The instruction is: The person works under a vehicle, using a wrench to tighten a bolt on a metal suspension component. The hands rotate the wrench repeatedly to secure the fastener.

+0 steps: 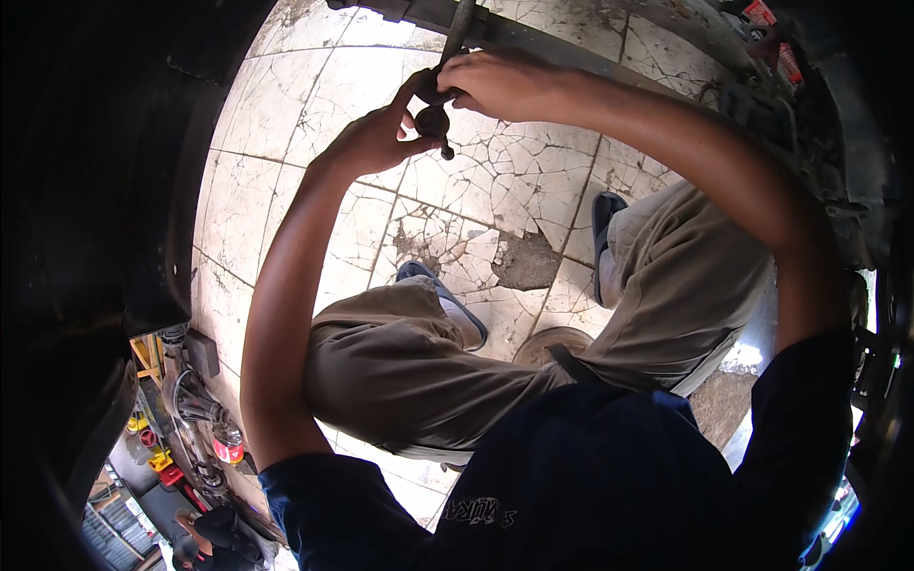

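Note:
My left hand [379,141] is curled around a dark metal rod end [433,121], its thumb below and fingers reaching up behind. The rod end has a round head and a short knobbed stud on its lower side. From its upper side a long metal rod [460,30] runs up out of the picture. My right hand [490,86] comes in from the right, with its fingers bent and closed on the part where the rod meets the rod end. My fingers hide much of that joint.
Dark vehicle parts frame the view, with a metal bar [562,59] crossing at the top. Below lie cracked tiles [514,162]. Between my legs shows a round stool edge [545,344]. At lower left are a red-labelled bottle [228,443], tools and another person [224,535].

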Motion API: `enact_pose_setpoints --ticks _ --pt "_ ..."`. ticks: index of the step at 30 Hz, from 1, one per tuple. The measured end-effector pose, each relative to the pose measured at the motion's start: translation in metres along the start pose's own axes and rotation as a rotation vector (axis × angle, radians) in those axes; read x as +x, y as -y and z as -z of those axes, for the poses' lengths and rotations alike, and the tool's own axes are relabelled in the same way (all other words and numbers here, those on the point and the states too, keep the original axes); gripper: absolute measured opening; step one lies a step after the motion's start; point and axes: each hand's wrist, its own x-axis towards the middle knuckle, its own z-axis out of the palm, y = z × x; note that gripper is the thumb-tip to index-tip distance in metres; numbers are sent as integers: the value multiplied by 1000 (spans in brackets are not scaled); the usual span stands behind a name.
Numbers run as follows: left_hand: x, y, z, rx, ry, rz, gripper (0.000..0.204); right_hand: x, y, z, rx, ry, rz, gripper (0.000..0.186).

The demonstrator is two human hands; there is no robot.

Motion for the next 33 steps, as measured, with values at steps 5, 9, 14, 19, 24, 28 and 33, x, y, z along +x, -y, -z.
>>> enact_pose_setpoints --ticks 5,9,14,19,24,28,33 --pt "-4 -1 -1 34 -26 18 94 1 7 -5 -64 -70 21 27" --pt "2 -2 -1 13 -28 -7 95 7 -10 -27 -97 -164 -15 32" --pt "1 -5 1 -11 -17 -21 98 2 -11 -22 32 -190 140 40" --pt "0 0 0 15 -33 -22 99 -8 -2 -9 42 -173 115 43" --pt "1 -1 0 -5 -10 -9 98 -5 2 -20 -156 -218 156 49" --pt "1 2 -1 -9 -6 -8 96 0 3 -12 -135 -100 190 48" --pt "0 -1 0 8 -14 -7 96 -6 -7 -8 -123 -134 130 42"
